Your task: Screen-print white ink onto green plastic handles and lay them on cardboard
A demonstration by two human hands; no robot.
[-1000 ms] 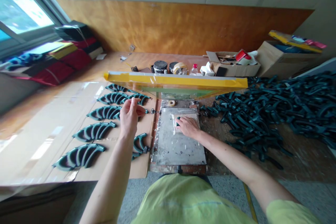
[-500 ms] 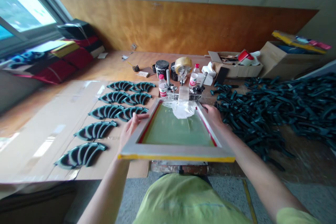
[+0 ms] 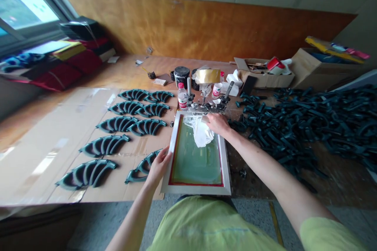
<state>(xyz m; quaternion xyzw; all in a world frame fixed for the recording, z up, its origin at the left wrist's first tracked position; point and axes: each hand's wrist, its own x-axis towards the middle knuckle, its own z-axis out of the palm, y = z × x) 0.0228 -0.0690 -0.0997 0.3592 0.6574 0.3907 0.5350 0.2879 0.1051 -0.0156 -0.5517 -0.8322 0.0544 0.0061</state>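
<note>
Left hand (image 3: 159, 166) closes in a narrow, firm grip on the left edge of a silver aluminium screen frame (image 3: 196, 191), forearm reaching in low from the near side! Out on your left, a flat brown cardboard sheet (image 3: 59, 141) carries 9 dark teal moulded arched pieces (image 3: 86, 174) in 2 loose columns, spaced apart so that none overlap, it seems, and each can be reached alone. One lies just beside your left hand. The frame lies flat at centre, green mesh (image 3: 194, 162) facing up, its far edge at metal hinge clamps (image 3: 206, 108) that look set to let it swing. Right hand (image 3: 217, 123), arm stretched across, sits on a crumpled white cloth (image 3: 200, 133) on the mesh; whether it pinches that cloth can't be told from this view. Further right, a heaped pile of teal pieces (image 3: 309, 121) spreads over the wooden worktop (image 3: 338, 176).
</note>
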